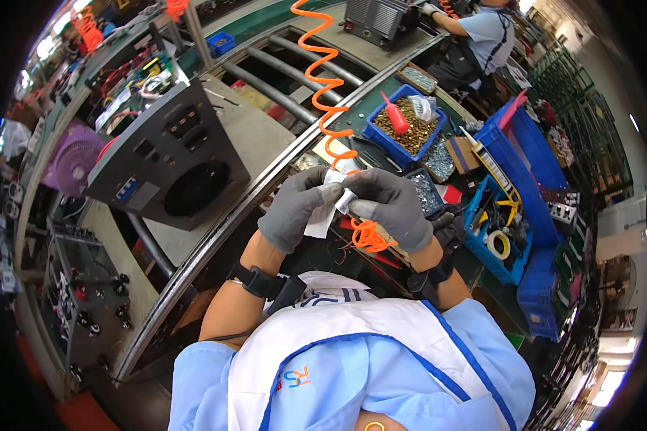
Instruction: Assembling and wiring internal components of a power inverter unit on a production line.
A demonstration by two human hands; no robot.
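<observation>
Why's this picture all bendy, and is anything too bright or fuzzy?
Head view: fisheye lens bends straight edges, like the long silver metal rail; head view: glare whitens a bright patch at lower right; head view: multicoloured clutter at left rim looks fuzzy, the grey-gloved left hand clearer.

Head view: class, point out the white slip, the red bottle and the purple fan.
White slip (319, 223): head view, its lower part.
Red bottle (397, 121): head view, its body.
Purple fan (76, 157): head view, its grille.
</observation>
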